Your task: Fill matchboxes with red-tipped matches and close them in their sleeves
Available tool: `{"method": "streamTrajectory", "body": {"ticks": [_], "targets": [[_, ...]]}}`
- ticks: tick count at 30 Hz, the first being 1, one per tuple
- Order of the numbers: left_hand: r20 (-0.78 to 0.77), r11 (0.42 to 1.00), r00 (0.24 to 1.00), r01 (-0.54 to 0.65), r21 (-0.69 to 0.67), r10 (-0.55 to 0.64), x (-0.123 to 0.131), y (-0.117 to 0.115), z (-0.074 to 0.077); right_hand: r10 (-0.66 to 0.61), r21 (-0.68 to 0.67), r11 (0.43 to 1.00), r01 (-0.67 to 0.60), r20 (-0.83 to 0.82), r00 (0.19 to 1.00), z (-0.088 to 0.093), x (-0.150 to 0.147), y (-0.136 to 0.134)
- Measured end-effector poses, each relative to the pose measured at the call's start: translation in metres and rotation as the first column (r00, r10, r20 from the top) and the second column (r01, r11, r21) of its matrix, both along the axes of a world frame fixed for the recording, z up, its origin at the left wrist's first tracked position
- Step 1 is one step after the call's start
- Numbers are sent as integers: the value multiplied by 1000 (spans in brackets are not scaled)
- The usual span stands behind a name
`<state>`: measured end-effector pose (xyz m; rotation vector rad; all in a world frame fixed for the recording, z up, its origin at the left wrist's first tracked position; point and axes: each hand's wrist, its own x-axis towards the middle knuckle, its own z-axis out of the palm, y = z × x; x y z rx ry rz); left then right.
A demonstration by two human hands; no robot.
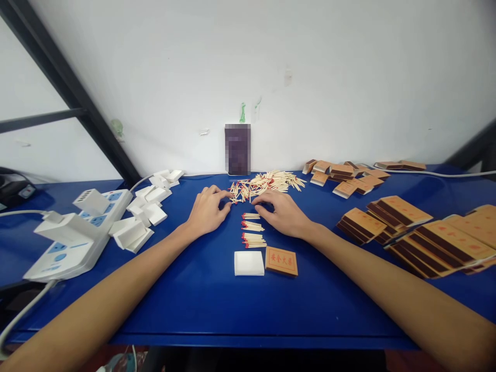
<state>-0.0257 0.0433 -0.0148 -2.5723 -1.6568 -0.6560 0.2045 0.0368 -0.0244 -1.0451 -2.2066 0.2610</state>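
A loose heap of red-tipped matches (267,183) lies at the back middle of the blue table (194,299). My left hand (207,209) rests palm down with its fingertips pinched at the heap's near left edge. My right hand (281,212) lies beside it, fingers curled on matches at the heap's near edge. Between the hands, three small bunches of matches (252,227) lie in a column. Nearer me sit a white inner tray (248,263) and an orange matchbox sleeve (281,261), side by side.
White inner trays (145,212) are scattered at the left beside white power strips (73,232) with cables. Orange sleeves lie stacked at the right (418,232) and back right (349,178). A dark box (237,149) stands against the wall.
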Motion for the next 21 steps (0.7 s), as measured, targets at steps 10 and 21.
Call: {"method": "streamTrajectory", "body": {"ticks": [10, 21], "targets": [[-38, 993, 993, 105, -57, -108, 0, -1, 1, -7, 8, 1000, 6, 57, 998, -3, 0, 2], [-28, 995, 995, 93, -43, -94, 1, 0, -1, 15, -62, 998, -16, -17, 1000, -1, 2, 0]]}}
